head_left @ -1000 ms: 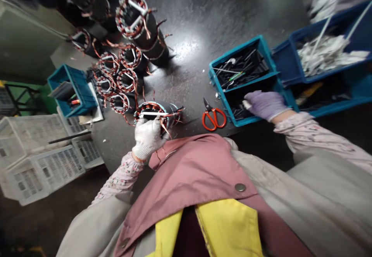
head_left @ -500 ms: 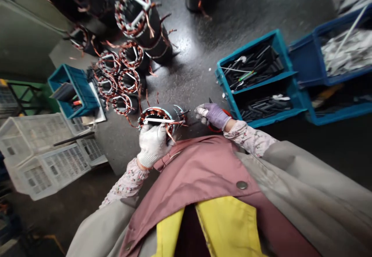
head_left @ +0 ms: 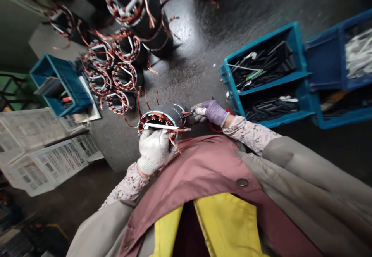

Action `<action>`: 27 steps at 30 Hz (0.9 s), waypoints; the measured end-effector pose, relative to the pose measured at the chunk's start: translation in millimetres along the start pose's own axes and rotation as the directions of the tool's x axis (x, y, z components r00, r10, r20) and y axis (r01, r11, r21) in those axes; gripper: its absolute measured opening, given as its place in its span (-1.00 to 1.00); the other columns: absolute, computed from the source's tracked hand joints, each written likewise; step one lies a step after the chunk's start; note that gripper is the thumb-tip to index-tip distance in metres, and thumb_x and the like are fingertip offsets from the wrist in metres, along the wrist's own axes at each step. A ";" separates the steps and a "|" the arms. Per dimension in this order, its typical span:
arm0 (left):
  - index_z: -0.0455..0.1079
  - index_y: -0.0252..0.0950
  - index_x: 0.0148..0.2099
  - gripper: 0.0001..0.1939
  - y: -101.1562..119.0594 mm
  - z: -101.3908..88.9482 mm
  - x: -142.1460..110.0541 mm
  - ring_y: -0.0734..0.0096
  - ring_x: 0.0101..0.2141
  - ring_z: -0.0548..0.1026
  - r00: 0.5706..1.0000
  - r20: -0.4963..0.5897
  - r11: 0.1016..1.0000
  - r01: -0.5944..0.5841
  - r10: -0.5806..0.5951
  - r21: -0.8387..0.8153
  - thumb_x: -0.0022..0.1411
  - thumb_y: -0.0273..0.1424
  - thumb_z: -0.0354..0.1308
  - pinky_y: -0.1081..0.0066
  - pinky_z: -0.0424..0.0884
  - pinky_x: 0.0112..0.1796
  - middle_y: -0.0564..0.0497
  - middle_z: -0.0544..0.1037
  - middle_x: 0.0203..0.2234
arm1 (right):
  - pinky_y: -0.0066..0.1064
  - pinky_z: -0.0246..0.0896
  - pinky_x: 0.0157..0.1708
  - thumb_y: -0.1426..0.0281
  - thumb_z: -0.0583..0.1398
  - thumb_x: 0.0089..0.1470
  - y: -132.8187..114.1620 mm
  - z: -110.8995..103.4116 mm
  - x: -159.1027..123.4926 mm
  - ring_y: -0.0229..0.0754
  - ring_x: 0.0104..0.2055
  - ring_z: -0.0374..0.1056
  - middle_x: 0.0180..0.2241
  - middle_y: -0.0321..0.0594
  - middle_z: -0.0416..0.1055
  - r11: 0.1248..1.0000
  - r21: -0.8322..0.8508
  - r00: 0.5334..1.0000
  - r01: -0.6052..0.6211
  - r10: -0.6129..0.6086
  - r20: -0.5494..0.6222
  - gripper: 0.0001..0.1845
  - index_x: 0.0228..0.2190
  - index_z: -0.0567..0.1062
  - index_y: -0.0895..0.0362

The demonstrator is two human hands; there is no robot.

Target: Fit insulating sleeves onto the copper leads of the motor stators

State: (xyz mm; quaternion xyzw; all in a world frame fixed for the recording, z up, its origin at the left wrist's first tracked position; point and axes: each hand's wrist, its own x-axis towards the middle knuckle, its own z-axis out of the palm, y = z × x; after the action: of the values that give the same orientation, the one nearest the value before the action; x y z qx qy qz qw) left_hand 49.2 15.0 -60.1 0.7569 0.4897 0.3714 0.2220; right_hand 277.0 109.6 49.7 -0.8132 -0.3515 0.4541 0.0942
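Observation:
A motor stator (head_left: 170, 113) with copper windings lies on its side on the dark table, close against my apron. White-gloved, my left hand (head_left: 155, 146) grips the near rim of it, just under a white strip (head_left: 161, 126) that crosses the opening. Copper leads stick out around the rim. My right hand (head_left: 210, 112), in a purple glove with pale fingertips, is at the stator's right side. Its fingers are pinched at the end of a thin black tube (head_left: 188, 114) by the stator's leads. A red loop-shaped handle (head_left: 215, 128) shows partly beneath this hand.
Several more wound stators (head_left: 124, 75) stand at the left, and taller stacked ones (head_left: 130, 9) behind. Blue bins (head_left: 266, 84) of black tubes are at the right, beside one (head_left: 325, 63) with white pieces. A small blue bin (head_left: 78, 90) and white crates (head_left: 55, 164) are far left.
My right hand has moved left and its fingertips now meet the black tube at the stator. My left hand keeps its grip. The view has shifted slightly.

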 end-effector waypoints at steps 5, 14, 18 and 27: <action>0.38 -0.19 -0.28 -0.83 -0.6 -1.3 -1.0 0.25 -0.49 0.49 0.997 -0.069 0.999 -0.020 0.018 -0.032 0.25 -0.21 0.18 0.18 0.27 -0.24 0.01 0.53 -0.54 | -0.55 0.42 -0.59 0.55 0.43 0.06 -2.5 -3.0 1.3 -0.27 -0.54 0.50 -0.51 -0.21 0.57 0.998 -0.053 0.999 0.034 -0.032 0.038 -0.84 -0.28 0.60 0.25; 0.34 -0.20 -0.20 -0.82 -1.3 -8.5 2.4 0.33 -0.50 0.51 0.958 -0.239 0.987 -0.157 0.161 0.037 0.17 -0.36 0.27 0.27 0.25 -0.26 0.09 0.56 -0.51 | -0.60 0.38 -0.62 0.49 0.46 0.04 -7.3 -9.0 9.8 -0.27 -0.54 0.52 -0.53 -0.18 0.58 0.987 -0.129 0.985 -0.092 0.109 0.132 -0.84 -0.39 0.59 0.26; 0.32 -0.20 -0.24 -0.84 0.5 -11.2 4.8 0.35 -0.52 0.50 0.949 -0.256 0.983 -0.176 0.184 0.054 0.19 -0.34 0.25 0.27 0.25 -0.28 0.10 0.56 -0.52 | -0.63 0.34 -0.65 0.58 0.42 0.08 -9.3 -8.2 9.8 -0.31 -0.56 0.50 -0.50 -0.23 0.58 0.983 -0.184 0.994 -0.023 0.043 0.106 -0.89 -0.38 0.58 0.26; 0.28 -0.19 -0.25 -0.85 3.1 -13.7 4.3 0.32 -0.55 0.48 0.951 -0.242 0.981 -0.182 0.192 0.064 0.26 -0.29 0.20 0.24 0.27 -0.31 0.08 0.53 -0.56 | -0.64 0.27 -0.72 0.59 0.42 0.05 -14.0 -16.9 2.6 -0.30 -0.61 0.46 -0.61 -0.30 0.50 0.956 -0.292 0.999 0.027 -0.012 0.051 -0.86 -0.40 0.56 0.24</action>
State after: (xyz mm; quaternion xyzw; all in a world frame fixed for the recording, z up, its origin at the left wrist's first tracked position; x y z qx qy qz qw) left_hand 41.4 17.2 -47.9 0.7523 0.4471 0.4719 0.1074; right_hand 284.6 124.4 64.2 -0.8035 -0.4251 0.4156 -0.0314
